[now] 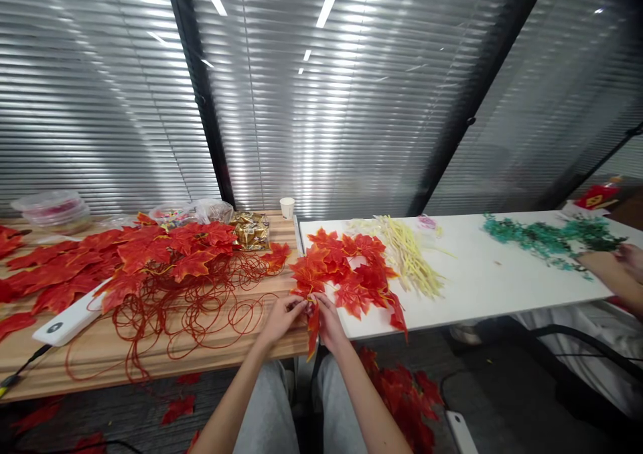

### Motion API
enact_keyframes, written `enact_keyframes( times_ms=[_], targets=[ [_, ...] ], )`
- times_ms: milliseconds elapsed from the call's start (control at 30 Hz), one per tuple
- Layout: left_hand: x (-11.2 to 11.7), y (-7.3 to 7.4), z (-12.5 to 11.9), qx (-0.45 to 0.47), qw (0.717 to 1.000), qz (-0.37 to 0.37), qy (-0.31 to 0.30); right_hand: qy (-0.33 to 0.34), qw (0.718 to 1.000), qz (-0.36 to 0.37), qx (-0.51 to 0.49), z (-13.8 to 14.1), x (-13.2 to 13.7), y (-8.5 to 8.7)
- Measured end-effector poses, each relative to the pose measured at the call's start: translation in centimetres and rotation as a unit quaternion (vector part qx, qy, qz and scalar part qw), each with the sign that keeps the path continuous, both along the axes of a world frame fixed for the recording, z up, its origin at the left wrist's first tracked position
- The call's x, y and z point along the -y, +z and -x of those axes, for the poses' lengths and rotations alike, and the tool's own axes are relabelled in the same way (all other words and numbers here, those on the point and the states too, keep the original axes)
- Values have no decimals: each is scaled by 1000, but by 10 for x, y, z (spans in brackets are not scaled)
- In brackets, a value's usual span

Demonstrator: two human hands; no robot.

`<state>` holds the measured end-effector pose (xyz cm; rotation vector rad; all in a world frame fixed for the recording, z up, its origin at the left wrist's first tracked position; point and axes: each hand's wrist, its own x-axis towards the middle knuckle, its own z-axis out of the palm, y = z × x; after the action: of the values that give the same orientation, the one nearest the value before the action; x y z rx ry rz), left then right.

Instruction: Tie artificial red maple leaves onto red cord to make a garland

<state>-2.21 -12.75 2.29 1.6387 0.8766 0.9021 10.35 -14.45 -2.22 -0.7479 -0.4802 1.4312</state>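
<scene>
My left hand [282,317] and my right hand [328,320] meet at the table's front edge, where the wooden top joins the white one. Fingers of both are pinched around the stem end of a red artificial maple leaf [312,330], whose blade hangs down between them. The exact grip is too small to make out. Just beyond my hands, a garland of red maple leaves [354,286] lies curved on the white table [462,276]. To the left, thin red cord [195,313] sprawls in loose loops beside a heap of maple leaves [145,250].
A white power strip [70,320] lies under the left leaves. Gold packets [251,230], a paper cup [287,207] and plastic tubs [53,209] stand at the back. Yellow strips [409,260] lie right; another person's hand [627,260] is near green foliage [542,236]. Leaves [402,394] lie below.
</scene>
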Motion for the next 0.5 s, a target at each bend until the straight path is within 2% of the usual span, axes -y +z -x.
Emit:
enact_keyframes(
  times_ms=[500],
  targets=[
    [-2,-3,0,-10,1000,-15,5,1,1000,-5,-8,-1,2,4]
  ],
)
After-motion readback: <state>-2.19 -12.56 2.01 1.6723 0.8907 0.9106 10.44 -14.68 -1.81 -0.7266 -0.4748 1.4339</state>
